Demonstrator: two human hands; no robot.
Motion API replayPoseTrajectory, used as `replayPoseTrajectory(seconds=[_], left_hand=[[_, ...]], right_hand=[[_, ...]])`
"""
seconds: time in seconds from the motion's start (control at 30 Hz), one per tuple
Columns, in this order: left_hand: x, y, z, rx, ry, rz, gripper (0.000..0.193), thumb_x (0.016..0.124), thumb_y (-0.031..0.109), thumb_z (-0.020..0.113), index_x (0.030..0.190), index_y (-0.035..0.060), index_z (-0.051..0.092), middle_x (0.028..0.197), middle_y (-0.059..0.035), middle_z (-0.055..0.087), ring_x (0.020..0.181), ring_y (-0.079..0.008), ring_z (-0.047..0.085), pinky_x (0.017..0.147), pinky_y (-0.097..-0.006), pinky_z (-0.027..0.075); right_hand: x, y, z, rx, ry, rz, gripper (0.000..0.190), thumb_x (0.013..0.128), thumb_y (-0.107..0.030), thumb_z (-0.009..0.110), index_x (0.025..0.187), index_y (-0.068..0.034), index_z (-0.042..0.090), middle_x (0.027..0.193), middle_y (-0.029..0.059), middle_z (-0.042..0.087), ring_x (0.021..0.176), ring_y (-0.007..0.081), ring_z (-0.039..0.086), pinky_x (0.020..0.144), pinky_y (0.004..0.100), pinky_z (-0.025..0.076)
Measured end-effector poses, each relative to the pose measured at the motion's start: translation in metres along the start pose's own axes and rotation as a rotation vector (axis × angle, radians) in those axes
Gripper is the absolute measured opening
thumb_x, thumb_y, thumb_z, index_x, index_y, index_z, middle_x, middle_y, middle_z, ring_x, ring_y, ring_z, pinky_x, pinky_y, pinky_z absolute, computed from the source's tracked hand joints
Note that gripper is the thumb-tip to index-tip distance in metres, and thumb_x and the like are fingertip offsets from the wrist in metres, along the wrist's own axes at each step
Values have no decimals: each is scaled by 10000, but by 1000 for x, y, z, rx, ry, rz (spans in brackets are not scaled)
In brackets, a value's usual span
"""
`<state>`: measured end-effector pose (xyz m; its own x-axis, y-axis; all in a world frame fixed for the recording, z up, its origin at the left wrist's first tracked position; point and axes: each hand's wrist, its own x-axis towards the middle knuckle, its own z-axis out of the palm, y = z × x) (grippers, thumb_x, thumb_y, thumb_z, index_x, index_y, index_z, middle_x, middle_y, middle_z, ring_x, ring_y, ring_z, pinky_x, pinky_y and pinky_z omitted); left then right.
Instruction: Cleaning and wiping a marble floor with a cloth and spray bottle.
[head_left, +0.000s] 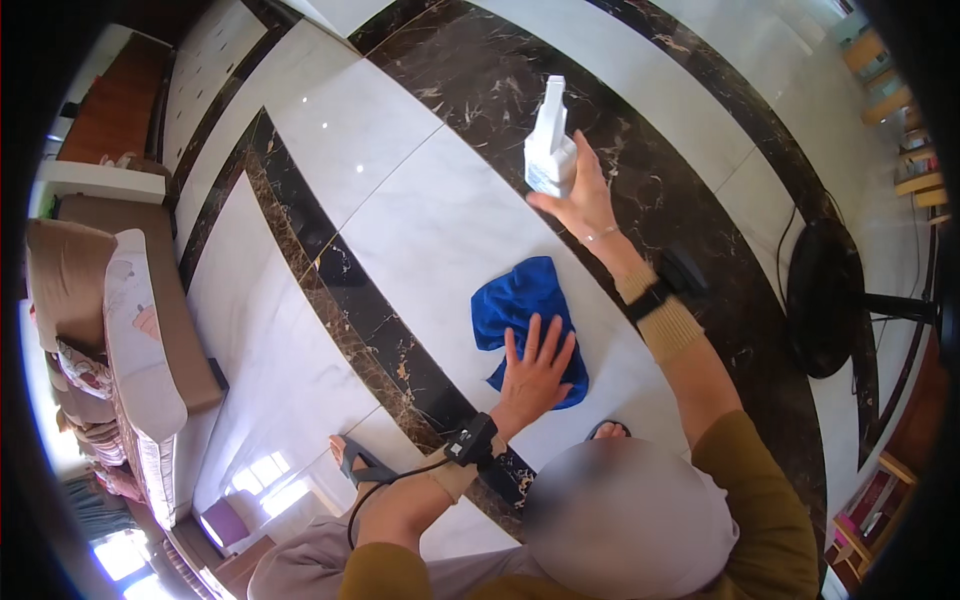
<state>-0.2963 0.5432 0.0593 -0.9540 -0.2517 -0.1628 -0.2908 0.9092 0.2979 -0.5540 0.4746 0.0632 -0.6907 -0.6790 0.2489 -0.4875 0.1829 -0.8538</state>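
My left hand (532, 375) lies flat on a crumpled blue cloth (517, 289), its fingers spread wide. The cloth is on the white marble-look floor tiles (420, 202), and part of it is hidden under my palm. Farther out, my right hand (585, 199) is wrapped around a white plastic bottle (551, 161) with a long narrow white top that looks like a spray head. Small writing marks the bottle's side. Whether its base touches the floor, I cannot tell.
A dark brown marble band (495, 67) crosses the floor beyond the cloth. At right stands a round black base (825, 296) with a pole and a cable. A brown sofa (195, 360) with cushions is at left. My sandalled foot (356, 461) is near the cloth.
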Motion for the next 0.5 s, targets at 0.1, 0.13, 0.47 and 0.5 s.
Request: replayPoseTrajectory(seconds=[0.1, 0.13, 0.47, 0.5], left_hand=[[15, -16, -2, -13, 46, -134, 921, 618, 381, 808, 1412, 116, 423, 1525, -152, 289, 1430, -389, 207, 1072, -673, 194], [21, -30, 4, -23, 70, -107, 926, 614, 345, 814, 1419, 118, 415, 1529, -147, 284, 1432, -391, 204, 1090, -652, 197], [160, -250, -56, -45, 274, -510, 830, 797, 443, 689, 1474, 121, 332, 1552, -175, 242, 1447, -391, 160, 1148, -542, 179], [177, -250, -60, -62, 315, -518, 811, 800, 482, 678, 1455, 119, 367, 1535, -187, 273, 1435, -404, 186, 1140, -547, 196]], right_hand=[[16, 0, 10, 192, 91, 141, 628, 674, -220, 834, 1182, -10, 529, 1068, 207, 655, 990, 313, 655, 850, 369, 508], [19, 2, 15, 125, 189, 78, 486, 691, -215, 822, 1068, -45, 567, 913, 152, 694, 836, 279, 696, 747, 355, 531], [-95, 72, -165, -70, 232, 317, 538, 671, -151, 847, 1125, 31, 624, 980, 116, 705, 872, 172, 668, 778, 321, 532], [-107, 80, -183, -102, 242, 328, 528, 670, -132, 846, 1117, 41, 625, 980, 110, 705, 871, 172, 666, 774, 320, 532]])
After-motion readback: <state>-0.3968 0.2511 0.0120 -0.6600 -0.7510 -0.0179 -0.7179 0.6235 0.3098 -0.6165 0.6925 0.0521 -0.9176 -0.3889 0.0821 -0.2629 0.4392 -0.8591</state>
